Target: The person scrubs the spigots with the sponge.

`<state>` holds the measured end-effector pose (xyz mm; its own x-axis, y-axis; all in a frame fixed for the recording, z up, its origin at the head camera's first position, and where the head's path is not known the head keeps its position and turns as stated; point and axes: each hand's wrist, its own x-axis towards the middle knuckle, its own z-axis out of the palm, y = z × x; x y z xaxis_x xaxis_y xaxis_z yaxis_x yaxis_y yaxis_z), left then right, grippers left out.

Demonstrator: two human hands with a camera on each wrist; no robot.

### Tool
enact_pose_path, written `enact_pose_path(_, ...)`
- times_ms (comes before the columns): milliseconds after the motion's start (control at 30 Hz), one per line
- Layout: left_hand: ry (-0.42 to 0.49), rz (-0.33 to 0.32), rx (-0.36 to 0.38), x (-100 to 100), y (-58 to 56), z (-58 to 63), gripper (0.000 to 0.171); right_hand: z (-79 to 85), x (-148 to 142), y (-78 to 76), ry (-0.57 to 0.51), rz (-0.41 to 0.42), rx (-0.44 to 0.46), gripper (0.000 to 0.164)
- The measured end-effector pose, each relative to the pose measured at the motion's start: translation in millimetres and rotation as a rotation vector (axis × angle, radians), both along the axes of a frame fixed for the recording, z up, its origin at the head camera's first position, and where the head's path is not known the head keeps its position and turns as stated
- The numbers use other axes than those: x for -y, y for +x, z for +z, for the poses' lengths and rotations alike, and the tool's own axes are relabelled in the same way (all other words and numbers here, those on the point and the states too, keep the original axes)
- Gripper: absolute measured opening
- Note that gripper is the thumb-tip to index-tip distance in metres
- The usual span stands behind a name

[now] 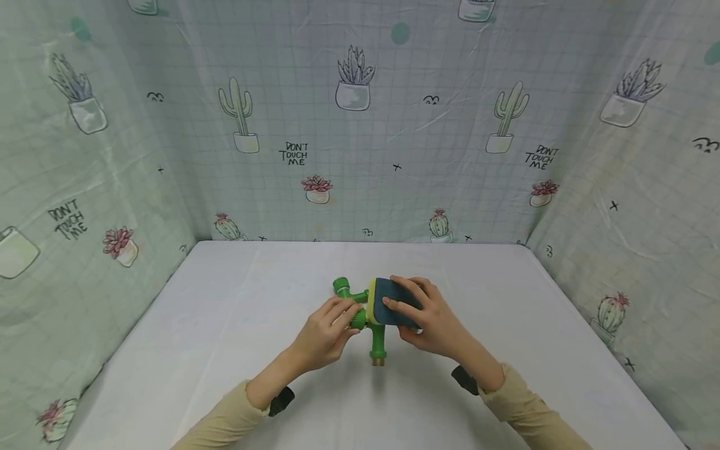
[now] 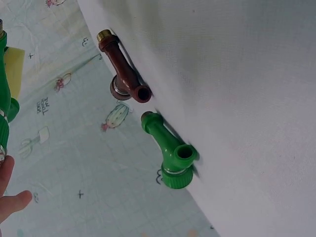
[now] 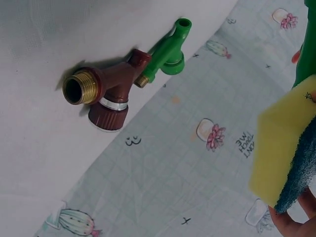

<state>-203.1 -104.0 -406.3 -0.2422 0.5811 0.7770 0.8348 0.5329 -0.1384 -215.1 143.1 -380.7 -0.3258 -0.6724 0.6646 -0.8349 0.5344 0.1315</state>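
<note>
A green plastic tap (image 1: 379, 340) with a brass threaded end is held above the white table by my left hand (image 1: 325, 332), whose fingers grip its ribbed knob (image 1: 358, 319). My right hand (image 1: 432, 320) grips a sponge (image 1: 385, 290), yellow with a dark blue scouring side. Its yellow face (image 3: 279, 136) is turned to the held tap and appears to touch it; the sponge hides part of the tap. In the left wrist view only the thumb and a finger (image 2: 15, 202) show, beside the held tap (image 2: 4, 89).
A second green tap (image 2: 170, 148) lies on the white table (image 1: 253, 300) beyond my hands. Near it lies a brown-red tap (image 3: 116, 81) with a brass thread, hidden behind the sponge in the head view. Cactus-printed cloth (image 1: 360, 144) surrounds the table's back and sides.
</note>
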Motion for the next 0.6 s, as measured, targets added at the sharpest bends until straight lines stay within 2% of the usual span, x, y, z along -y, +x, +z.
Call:
enact_pose_path(67, -0.003, -0.007, -0.008, -1.0, 0.3, -0.8, 0.032, 0.9, -1.6, -2.5, -0.009, -0.016, 0.01, 0.06)
enact_pose_path(200, -0.008, -0.002, -0.022, -2.3, 0.4, -1.2, 0.032, 1.6, -4.1, -6.1, -0.022, -0.029, 0.03, 0.042)
enact_pose_path(267, -0.007, 0.006, -0.024, -2.6, 0.2, -0.4, 0.032, 1.8, -4.5, -6.5, -0.027, -0.025, 0.035, 0.04)
enact_pose_path(367, -0.009, 0.015, -0.032, -2.5, -0.3, 0.8, 0.032, 2.0, -4.6, -5.7, -0.039, -0.016, 0.048, 0.043)
enact_pose_path(500, -0.017, 0.021, -0.04, -2.8, -0.6, 1.4, 0.032, 1.2, -5.1, -0.9, -0.044, -0.005, 0.073, 0.061)
enact_pose_path(600, -0.016, 0.028, -0.043, -2.6, -1.0, 0.7, 0.031, -4.0, -5.6, 4.3, -0.037, 0.011, 0.103, 0.056)
